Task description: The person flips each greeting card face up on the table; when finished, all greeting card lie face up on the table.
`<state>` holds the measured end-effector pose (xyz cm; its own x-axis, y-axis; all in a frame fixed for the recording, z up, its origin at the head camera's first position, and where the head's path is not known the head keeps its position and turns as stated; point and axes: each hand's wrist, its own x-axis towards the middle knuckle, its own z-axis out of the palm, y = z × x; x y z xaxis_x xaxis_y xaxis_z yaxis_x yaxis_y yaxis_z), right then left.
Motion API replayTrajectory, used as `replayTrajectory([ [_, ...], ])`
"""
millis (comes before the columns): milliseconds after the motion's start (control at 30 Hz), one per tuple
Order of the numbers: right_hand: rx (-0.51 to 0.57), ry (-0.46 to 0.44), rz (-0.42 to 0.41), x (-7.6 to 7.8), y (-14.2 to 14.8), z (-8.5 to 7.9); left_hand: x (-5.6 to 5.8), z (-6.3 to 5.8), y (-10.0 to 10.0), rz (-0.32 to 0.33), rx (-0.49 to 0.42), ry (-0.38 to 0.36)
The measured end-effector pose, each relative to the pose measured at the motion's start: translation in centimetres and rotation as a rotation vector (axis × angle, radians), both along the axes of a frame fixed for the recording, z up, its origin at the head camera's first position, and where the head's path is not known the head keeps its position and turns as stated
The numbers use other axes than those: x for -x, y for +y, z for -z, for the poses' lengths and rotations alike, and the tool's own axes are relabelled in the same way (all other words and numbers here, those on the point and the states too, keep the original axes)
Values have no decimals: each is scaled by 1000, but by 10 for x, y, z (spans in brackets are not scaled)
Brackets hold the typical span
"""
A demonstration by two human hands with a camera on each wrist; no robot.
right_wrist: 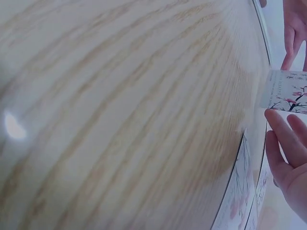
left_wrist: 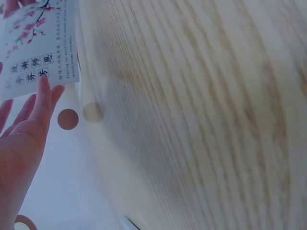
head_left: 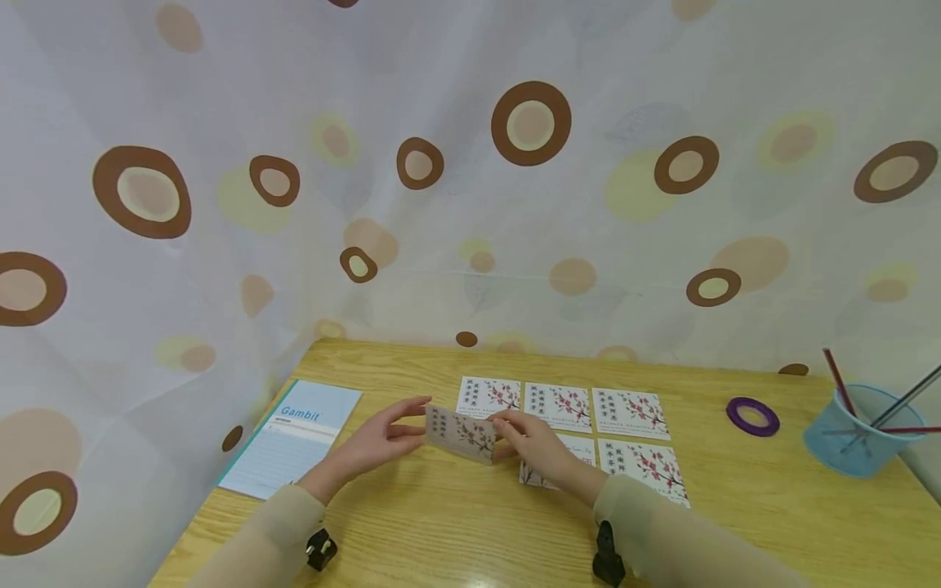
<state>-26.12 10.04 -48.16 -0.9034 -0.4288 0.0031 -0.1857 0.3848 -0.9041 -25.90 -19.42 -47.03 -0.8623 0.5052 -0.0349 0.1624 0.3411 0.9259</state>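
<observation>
A small card (head_left: pixel 461 434), printed with pink blossom and Chinese characters, is tilted up above the table between both hands. My left hand (head_left: pixel 382 437) holds its left edge, the fingers spread. In the left wrist view, one fingertip of the left hand (left_wrist: pixel 26 139) overlaps the card's printed face (left_wrist: pixel 41 45). My right hand (head_left: pixel 540 449) pinches the card near its right edge. In the right wrist view, the right hand (right_wrist: pixel 290 153) has a fingertip right at the card's edge. Under the right hand lies a card with a different face (head_left: pixel 581 447), partly hidden.
Three blossom cards (head_left: pixel 557 407) form a back row on the wooden table (head_left: pixel 412 523), with another card (head_left: pixel 647 469) in front. A notebook (head_left: pixel 294 437) lies left. To the right are a purple ring (head_left: pixel 753 416) and a blue cup (head_left: pixel 856 441) holding sticks.
</observation>
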Motion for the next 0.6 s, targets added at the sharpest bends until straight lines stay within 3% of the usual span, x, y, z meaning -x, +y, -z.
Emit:
replayTrajectory([
  [200, 138, -84, 10, 1, 3, 1, 0, 2, 6, -27, -3, 21],
  [600, 151, -55, 180, 5, 5, 7, 1, -1, 14, -35, -25, -13],
])
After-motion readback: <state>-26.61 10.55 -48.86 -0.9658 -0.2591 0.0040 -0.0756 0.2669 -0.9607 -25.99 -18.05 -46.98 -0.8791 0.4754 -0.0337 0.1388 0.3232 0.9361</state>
